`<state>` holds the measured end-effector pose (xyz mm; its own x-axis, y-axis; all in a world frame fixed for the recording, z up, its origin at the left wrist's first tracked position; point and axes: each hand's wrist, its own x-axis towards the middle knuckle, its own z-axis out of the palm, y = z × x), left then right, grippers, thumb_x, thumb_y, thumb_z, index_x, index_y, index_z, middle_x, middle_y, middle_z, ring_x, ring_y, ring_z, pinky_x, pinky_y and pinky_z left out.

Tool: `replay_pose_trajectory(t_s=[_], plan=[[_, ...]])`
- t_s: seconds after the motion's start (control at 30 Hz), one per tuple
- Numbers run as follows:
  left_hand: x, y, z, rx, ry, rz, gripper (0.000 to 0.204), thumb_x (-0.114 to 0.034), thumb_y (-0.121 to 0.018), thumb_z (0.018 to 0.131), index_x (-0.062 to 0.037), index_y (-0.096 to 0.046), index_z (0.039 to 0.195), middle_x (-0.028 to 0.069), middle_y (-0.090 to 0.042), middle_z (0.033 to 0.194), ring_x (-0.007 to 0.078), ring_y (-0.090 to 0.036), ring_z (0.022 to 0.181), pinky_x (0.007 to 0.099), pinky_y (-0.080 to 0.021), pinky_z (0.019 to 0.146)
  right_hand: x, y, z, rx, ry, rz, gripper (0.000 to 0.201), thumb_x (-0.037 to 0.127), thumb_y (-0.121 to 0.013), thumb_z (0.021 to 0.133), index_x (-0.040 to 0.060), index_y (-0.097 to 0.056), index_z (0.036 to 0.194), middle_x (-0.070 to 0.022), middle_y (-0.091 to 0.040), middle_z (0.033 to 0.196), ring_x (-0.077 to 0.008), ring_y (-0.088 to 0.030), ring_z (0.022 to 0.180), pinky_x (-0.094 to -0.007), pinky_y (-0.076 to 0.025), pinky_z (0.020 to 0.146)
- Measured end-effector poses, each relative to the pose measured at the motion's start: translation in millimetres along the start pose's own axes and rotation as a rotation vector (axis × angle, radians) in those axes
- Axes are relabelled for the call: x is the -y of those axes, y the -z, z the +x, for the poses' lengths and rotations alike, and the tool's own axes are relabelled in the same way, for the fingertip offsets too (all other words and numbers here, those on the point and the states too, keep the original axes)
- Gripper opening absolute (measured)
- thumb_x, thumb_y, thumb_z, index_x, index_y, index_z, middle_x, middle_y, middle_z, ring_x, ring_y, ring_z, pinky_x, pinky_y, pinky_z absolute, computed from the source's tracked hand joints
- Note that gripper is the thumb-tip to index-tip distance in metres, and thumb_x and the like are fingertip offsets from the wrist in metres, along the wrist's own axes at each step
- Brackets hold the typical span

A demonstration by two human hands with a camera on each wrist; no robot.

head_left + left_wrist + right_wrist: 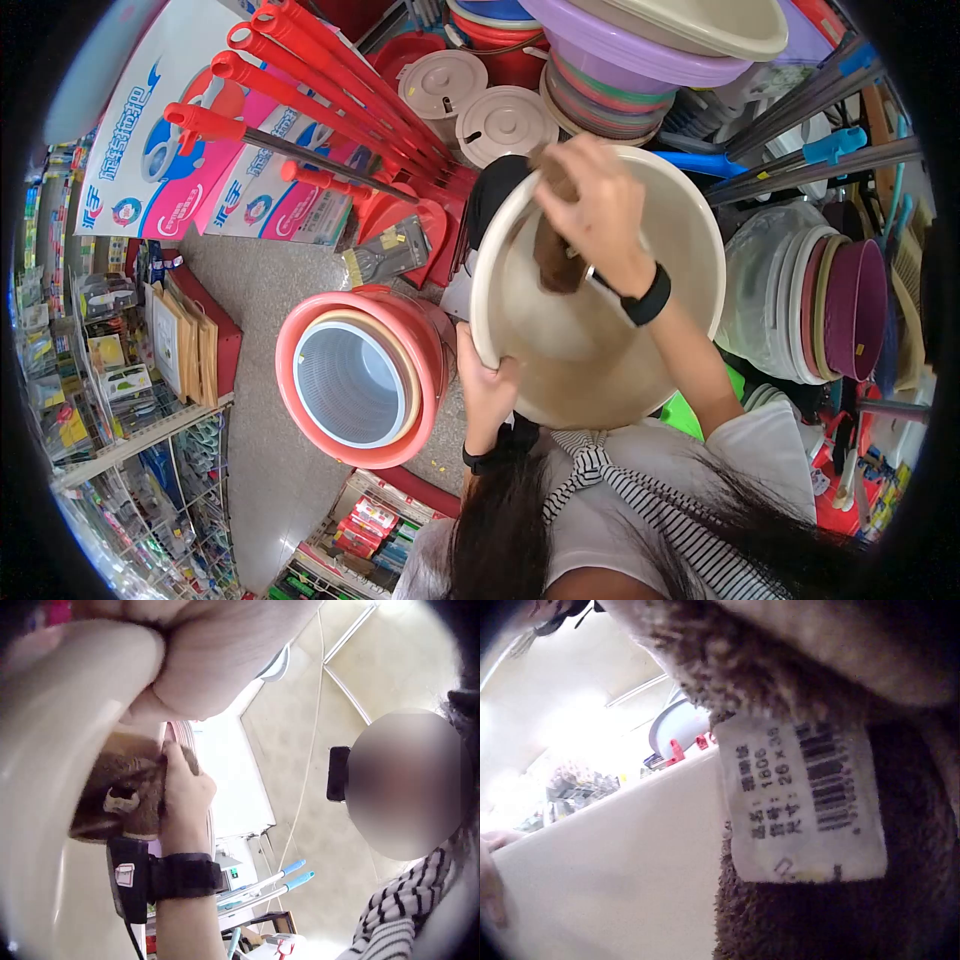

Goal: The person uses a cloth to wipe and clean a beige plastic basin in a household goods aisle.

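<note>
A large cream plastic tub (570, 360) stands tilted close to the person's body, its opening facing up. My left hand (487, 388) grips its near-left rim, thumb on the inside and fingers hidden behind the wall. Bunched in my right hand (605, 210) is a brown fuzzy cloth (558, 255), held at the tub's far inner side. A white paper label (802, 802) with a barcode shows on the cloth in the right wrist view. The left wrist view shows the cloth (112, 765) near the tub wall (45, 795).
Left of the tub, nested pink and grey buckets (345, 380) stand on the floor. Red-handled dustpans (330, 90) and lidded pails (505, 125) are beyond. Purple basins (630, 50) are stacked at the back, more bins (855, 310) lie right, and shelves (140, 460) line the left.
</note>
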<state>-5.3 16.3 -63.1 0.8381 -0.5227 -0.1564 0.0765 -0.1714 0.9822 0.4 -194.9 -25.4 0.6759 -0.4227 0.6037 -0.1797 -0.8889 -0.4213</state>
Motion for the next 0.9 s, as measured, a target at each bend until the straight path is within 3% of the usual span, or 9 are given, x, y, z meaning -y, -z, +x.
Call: replay_pose_trajectory(t_s=[0.1,0.23,0.3,0.43,0.5,0.6,0.63,0.7,0.9], plan=[[2.9,0.5,0.8,-0.017,0.022,-0.035,0.035,0.011,-0.044,0.069,0.0011,-0.044,0.103,0.0067,-0.047,0.092,0.0149,-0.048,0.089,0.0270,-0.042,0.084,-30.5,-3.3,4.7,-0.096,-0.124,-0.042,0.027,0.017,-0.074,0.071,0.0058,-0.069,0.094,-0.0068,-0.063,0.090,-0.0280,-0.062,0.083,-0.0392,-0.052,0.066],[6.9,-1.0,5.7,0.008,0.004,-0.036,0.036,0.011,-0.044,0.069,0.0013,-0.044,0.104,0.0068,-0.047,0.093,0.0149,-0.047,0.090,0.0269,-0.041,0.085,-15.8,-5.3,-1.8,-0.072,-0.135,-0.059,0.032,0.015,-0.075,0.069,0.0053,-0.067,0.099,-0.0075,-0.062,0.094,-0.0281,-0.061,0.086,-0.0384,-0.052,0.068],[7.0,-1.7,8.1,0.015,-0.006,-0.027,0.037,0.011,-0.044,0.069,0.0011,-0.044,0.104,0.0072,-0.048,0.093,0.0150,-0.047,0.090,0.0269,-0.042,0.085,5.5,-9.8,-10.8,0.078,-0.029,0.065,0.039,0.016,-0.076,0.069,0.0057,-0.065,0.105,-0.0078,-0.061,0.100,-0.0265,-0.060,0.090,-0.0371,-0.053,0.070],[16.6,3.8,7.0,0.014,0.027,-0.059,0.038,0.011,-0.044,0.068,0.0009,-0.044,0.105,0.0071,-0.049,0.093,0.0147,-0.048,0.089,0.0271,-0.042,0.084,35.7,-19.0,-28.2,0.108,0.060,0.233,0.042,0.014,-0.079,0.064,0.0070,-0.067,0.104,-0.0096,-0.065,0.097,-0.0273,-0.063,0.087,-0.0376,-0.053,0.071],[20.8,6.4,2.7,0.008,0.053,-0.045,0.047,0.009,-0.045,0.068,0.0005,-0.045,0.115,0.0063,-0.053,0.101,0.0143,-0.051,0.094,0.0254,-0.043,0.086,29.9,-14.0,-28.0,0.129,0.008,0.210,0.041,0.018,-0.079,0.065,0.0079,-0.067,0.103,-0.0087,-0.064,0.097,-0.0264,-0.063,0.086,-0.0377,-0.053,0.071],[27.4,8.6,-0.2,-0.006,0.058,-0.075,0.045,0.009,-0.045,0.069,0.0004,-0.045,0.113,0.0064,-0.053,0.100,0.0141,-0.052,0.093,0.0253,-0.043,0.086,-12.4,-8.1,-14.3,0.060,-0.087,-0.007,0.036,0.024,-0.071,0.076,0.0084,-0.065,0.107,-0.0091,-0.062,0.099,-0.0266,-0.061,0.093,-0.0382,-0.053,0.070],[26.6,8.9,-0.7,-0.004,0.058,-0.076,0.045,0.009,-0.045,0.069,0.0004,-0.045,0.113,0.0064,-0.053,0.100,0.0141,-0.052,0.093,0.0253,-0.043,0.086,-25.7,-0.6,-7.6,0.007,-0.179,-0.058,0.030,0.022,-0.070,0.076,0.0086,-0.066,0.103,-0.0091,-0.063,0.093,-0.0280,-0.062,0.088,-0.0402,-0.052,0.068],[24.1,8.3,0.2,-0.009,0.059,-0.061,0.043,0.009,-0.044,0.069,0.0005,-0.045,0.111,0.0063,-0.053,0.099,0.0141,-0.052,0.093,0.0255,-0.043,0.086,-55.7,8.2,0.3,-0.124,-0.158,-0.197,0.031,0.018,-0.073,0.073,0.0054,-0.066,0.100,-0.0080,-0.061,0.090,-0.0289,-0.061,0.085,-0.0407,-0.051,0.067],[19.0,0.8,6.3,0.012,0.033,-0.017,0.041,0.010,-0.044,0.068,0.0019,-0.044,0.108,0.0095,-0.050,0.100,0.0156,-0.049,0.094,0.0277,-0.042,0.088,-26.9,-3.6,-6.0,-0.021,-0.197,-0.154,0.038,0.021,-0.075,0.071,0.0065,-0.065,0.104,-0.0082,-0.062,0.093,-0.0279,-0.062,0.087,-0.0402,-0.053,0.069]])
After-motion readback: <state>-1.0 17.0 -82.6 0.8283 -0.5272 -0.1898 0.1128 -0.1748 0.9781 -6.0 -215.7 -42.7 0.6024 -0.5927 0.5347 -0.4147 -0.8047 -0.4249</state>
